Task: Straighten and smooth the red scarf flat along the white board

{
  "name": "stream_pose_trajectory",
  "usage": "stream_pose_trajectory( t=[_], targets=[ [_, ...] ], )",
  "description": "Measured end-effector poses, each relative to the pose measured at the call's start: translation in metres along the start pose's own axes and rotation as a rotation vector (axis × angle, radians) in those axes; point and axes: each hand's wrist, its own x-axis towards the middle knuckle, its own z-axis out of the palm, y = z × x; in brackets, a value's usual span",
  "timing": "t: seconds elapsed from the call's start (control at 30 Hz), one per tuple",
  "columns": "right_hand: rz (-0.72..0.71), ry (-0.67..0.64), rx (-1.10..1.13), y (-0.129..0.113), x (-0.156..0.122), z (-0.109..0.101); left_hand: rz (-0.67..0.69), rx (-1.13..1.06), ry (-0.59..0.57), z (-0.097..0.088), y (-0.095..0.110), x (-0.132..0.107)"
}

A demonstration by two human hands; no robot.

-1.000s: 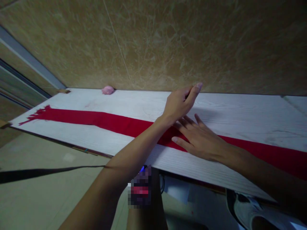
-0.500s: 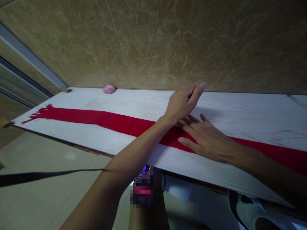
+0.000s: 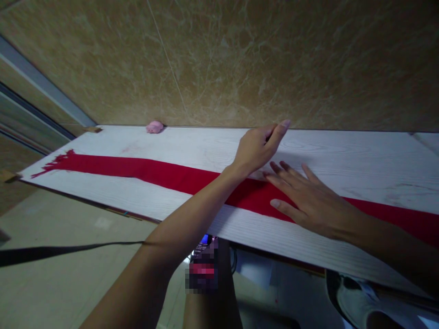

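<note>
A long red scarf (image 3: 178, 176) with a fringed left end lies lengthwise on the white wood-grain table (image 3: 206, 141), running out past the right edge of the view. Across its middle, my right hand (image 3: 305, 196) is laid flat, palm down and fingers spread, touching the cloth. My left hand (image 3: 257, 146) is raised over the table just beyond the scarf, its forearm crossing above the cloth. The left fingers look curled in, mostly hidden behind the hand, with the thumb pointing away. No object shows in it.
A small pink pig figure (image 3: 155, 127) sits at the table's back edge against the marbled wall (image 3: 240, 64). Wooden blocks (image 3: 93, 130) are at the left corners. A black strap (image 3: 68, 249) stretches to my left forearm. Below the front edge are my leg and a dark-rimmed round object (image 3: 353, 297).
My right hand has slid right along the scarf, away from the left wrist, with its fingers spread wider. My left hand has shifted slightly left. The scarf lies the same.
</note>
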Motion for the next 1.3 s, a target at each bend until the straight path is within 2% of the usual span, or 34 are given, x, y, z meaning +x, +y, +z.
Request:
stream_pose_trajectory(
  t=[0.13, 0.3, 0.53, 0.7, 0.87, 1.13, 1.3],
  targets=[
    [0.002, -0.041, 0.015, 0.003, -0.005, 0.005, 0.006, 0.002, -0.020, 0.001, 0.000, -0.001],
    [0.000, -0.001, 0.023, 0.010, -0.013, -0.005, -0.001, -0.001, -0.019, 0.002, -0.002, -0.001],
    [0.005, -0.041, 0.022, 0.014, -0.025, -0.001, -0.006, 0.016, -0.028, 0.003, -0.003, -0.001],
    [0.008, -0.011, 0.028, 0.017, -0.031, -0.010, -0.007, 0.007, -0.023, 0.004, -0.002, -0.001],
    [0.054, -0.031, 0.020, 0.026, -0.038, -0.006, 0.006, 0.017, -0.023, 0.004, -0.002, -0.002],
    [0.047, 0.023, 0.007, 0.036, -0.052, -0.011, -0.008, 0.019, -0.017, 0.004, -0.001, -0.002],
    [0.042, -0.008, 0.003, 0.038, -0.058, -0.008, 0.002, 0.004, -0.031, 0.004, 0.000, -0.003]
  ],
)
